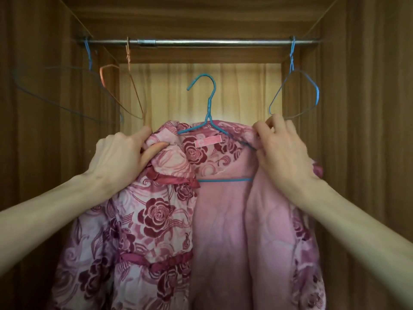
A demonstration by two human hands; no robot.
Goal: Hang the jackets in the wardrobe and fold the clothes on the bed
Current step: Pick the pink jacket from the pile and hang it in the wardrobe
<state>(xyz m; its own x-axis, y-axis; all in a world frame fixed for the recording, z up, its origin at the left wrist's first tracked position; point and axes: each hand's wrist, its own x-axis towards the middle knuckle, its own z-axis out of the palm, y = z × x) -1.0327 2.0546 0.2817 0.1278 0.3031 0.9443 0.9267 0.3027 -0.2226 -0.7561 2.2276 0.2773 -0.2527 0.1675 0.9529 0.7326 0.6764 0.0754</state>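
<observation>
rail: metal wardrobe rail (201, 42) spanning the wooden wardrobe (368, 108)
left end: blue hanger (67, 108), orange hanger (128, 86)
right end: second blue hanger (297, 92)

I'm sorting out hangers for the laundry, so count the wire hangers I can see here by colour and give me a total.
Blue hangers: 3, one on the rod at left, one on the rod at right, one inside the pink floral jacket
Orange hangers: 1, on the rod
Total: 4

A pink jacket (161, 220) with dark rose print and plain pink lining is hanging open on a blue wire hanger (209, 113), whose hook is sitting below the wardrobe rail (201, 42), not yet over it.
</observation>
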